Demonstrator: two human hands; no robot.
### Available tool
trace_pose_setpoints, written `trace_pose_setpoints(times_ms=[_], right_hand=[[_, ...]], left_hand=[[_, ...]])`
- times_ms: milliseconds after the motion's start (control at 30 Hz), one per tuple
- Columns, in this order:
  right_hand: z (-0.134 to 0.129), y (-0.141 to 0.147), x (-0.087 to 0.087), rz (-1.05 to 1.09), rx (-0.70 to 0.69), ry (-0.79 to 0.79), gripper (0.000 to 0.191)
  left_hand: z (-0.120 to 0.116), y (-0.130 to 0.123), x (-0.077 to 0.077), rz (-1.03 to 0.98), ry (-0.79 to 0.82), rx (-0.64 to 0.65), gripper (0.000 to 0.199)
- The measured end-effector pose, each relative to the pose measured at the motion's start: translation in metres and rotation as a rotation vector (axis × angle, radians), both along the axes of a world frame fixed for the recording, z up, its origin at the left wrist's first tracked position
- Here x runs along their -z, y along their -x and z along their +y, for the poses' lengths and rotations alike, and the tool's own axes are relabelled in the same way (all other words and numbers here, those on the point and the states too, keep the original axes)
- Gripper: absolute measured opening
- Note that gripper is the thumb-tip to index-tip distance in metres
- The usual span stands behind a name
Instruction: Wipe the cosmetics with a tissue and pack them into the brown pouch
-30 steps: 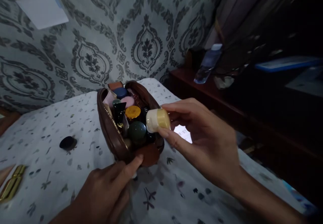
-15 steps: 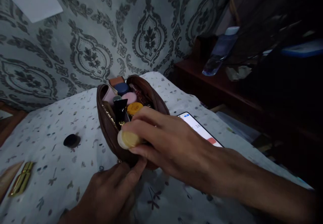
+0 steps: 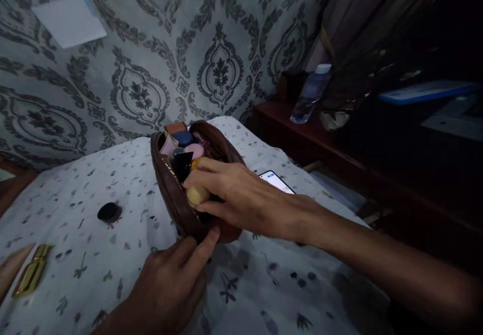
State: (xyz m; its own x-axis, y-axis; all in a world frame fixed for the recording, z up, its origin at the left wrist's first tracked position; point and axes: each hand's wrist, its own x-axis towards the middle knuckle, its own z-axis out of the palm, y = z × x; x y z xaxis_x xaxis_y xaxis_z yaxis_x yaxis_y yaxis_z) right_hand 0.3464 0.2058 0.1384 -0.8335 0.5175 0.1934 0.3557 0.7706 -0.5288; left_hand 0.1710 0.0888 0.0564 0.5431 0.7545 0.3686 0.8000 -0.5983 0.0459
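An unzipped brown toiletry bag (image 3: 166, 194) stands on the patterned bedsheet, filled with small cosmetic containers. Pinched between the thumb and fingers of my right hand (image 3: 234, 194) is a small round yellow jar (image 3: 196, 195), held inside the bag's opening near its front end. My left hand (image 3: 177, 274) grips the near end of the bag, index finger along its edge. Behind the jar sit a black tube (image 3: 183, 163), a pink round lid (image 3: 194, 150), a blue round lid (image 3: 183, 138) and a yellow-orange lid (image 3: 195, 163), partly covered by my right fingers.
A black round cap (image 3: 108, 212) and a gold bottle (image 3: 33, 270) lie on the sheet to the left. A lit phone (image 3: 277, 180) lies right of the bag, partly behind my wrist. A clear bottle (image 3: 311, 93) stands on the dark red ledge (image 3: 277, 123).
My right hand has lowered the yellow jar farther into the bag's opening. My left hand stays at the bag's near end. The camera view has shifted slightly.
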Motion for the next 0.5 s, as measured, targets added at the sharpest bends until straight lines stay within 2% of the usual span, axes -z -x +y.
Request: trace_pose_setpoints(times_ms=[133, 233, 500], right_hand=[[0.007, 0.012, 0.007, 0.014, -0.078, -0.002, 0.017], [0.011, 0.018, 0.008, -0.058, -0.1, -0.018, 0.02], [0.011, 0.022, 0.006, -0.158, -0.099, -0.233, 0.009]], left_hand=[[0.0, -0.001, 0.0, -0.013, -0.007, 0.002, 0.052], [0.0, -0.001, 0.0, -0.01, -0.023, 0.004, 0.052], [0.0, -0.002, 0.002, -0.032, -0.021, 0.006, 0.053]])
